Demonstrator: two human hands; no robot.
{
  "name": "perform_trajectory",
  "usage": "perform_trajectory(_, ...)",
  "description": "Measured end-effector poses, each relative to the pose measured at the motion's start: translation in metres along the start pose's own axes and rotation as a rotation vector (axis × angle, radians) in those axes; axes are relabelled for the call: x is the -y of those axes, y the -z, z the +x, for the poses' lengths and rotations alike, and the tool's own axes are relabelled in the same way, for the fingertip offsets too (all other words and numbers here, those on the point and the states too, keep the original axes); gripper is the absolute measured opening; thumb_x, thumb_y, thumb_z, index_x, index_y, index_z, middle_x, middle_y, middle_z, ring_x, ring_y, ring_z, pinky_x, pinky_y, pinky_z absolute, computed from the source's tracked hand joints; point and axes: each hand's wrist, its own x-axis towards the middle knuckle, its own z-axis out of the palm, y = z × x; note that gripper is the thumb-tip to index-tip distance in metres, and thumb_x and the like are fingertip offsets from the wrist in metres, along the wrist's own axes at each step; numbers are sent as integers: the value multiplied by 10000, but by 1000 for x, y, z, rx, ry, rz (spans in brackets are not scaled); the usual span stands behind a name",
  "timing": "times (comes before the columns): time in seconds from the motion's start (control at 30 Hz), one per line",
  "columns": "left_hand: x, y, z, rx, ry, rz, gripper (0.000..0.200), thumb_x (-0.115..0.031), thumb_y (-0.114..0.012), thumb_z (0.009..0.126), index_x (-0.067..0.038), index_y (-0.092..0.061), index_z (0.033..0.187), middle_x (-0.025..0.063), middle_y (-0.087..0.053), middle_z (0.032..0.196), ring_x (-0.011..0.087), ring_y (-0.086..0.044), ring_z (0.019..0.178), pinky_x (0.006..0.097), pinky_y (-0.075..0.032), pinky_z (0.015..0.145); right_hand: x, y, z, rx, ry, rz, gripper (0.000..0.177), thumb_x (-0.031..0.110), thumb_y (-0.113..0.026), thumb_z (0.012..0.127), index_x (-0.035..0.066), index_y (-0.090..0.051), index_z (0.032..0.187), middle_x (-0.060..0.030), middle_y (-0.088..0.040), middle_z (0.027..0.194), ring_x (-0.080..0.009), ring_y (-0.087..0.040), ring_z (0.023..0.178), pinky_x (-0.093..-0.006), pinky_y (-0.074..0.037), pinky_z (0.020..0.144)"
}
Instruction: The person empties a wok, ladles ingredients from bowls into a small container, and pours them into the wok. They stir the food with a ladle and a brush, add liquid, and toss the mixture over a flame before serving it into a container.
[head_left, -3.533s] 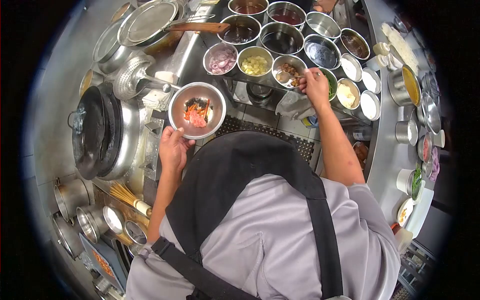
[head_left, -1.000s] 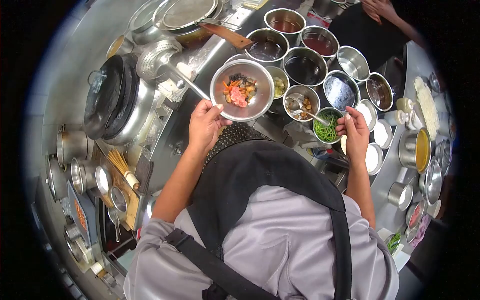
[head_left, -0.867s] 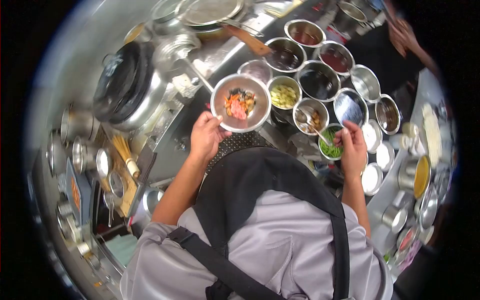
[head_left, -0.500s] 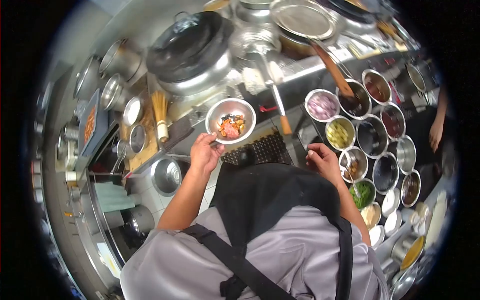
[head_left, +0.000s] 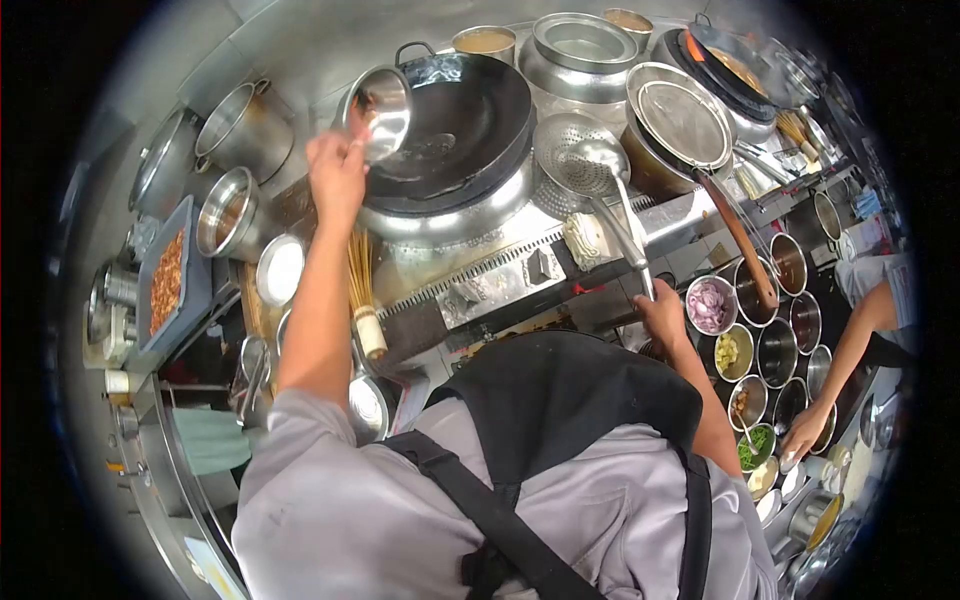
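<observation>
My left hand (head_left: 338, 175) is closed on the rim of a small steel bowl (head_left: 392, 125). Tipped on its side, the bowl is over the left part of a black wok (head_left: 465, 110), with dark and reddish food inside it. The wok sits on a steel burner ring (head_left: 450, 220) and looks bare apart from a wet sheen. My right hand (head_left: 662, 312) is wrapped round the handle end of a steel ladle (head_left: 622, 228). The ladle's head lies on a perforated skimmer (head_left: 560, 150) right of the wok.
A bamboo brush (head_left: 362, 290) stands left of the stove front. Several steel pots (head_left: 775, 350) of ingredients line the right side, including sliced onion (head_left: 708, 305). Another person's hand (head_left: 806, 432) reaches among them. A strainer (head_left: 685, 120) rests on a pot at back right.
My left hand has carried the bowl up and forward to the wok and tilted it. My right hand has taken hold of the ladle handle. The other person's arm has reached toward the pots.
</observation>
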Motion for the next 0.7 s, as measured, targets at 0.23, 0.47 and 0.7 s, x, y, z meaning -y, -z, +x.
perform_trajectory(0.23,107,-119,56,546,-147,477,257,-204,-468,932,-25,-629,1023,273,-502,1248,500,-609,998,571,-465,905,70,28,-98,-175,-113,179,297,80,-657,873,27,-603,1160,-29,-583,797,-91,-529,700,-240,-440,650)
perform_trajectory(0.47,91,-80,154,223,-337,400,241,-113,-570,852,-9,-627,1061,226,-550,1216,436,-618,981,505,-510,868,89,33,-125,-214,-58,437,349,15,-667,865,9,-600,1207,39,-576,903,-43,-484,771,-194,-405,691)
perform_trajectory(0.7,45,-71,137,138,-311,86,230,-127,-546,865,20,-619,1025,248,-570,1159,440,-592,1015,477,-474,904,156,9,-30,41,118,-78,445,169,-691,833,-5,-583,1229,-256,-667,1018,-400,-655,951,-419,-498,842)
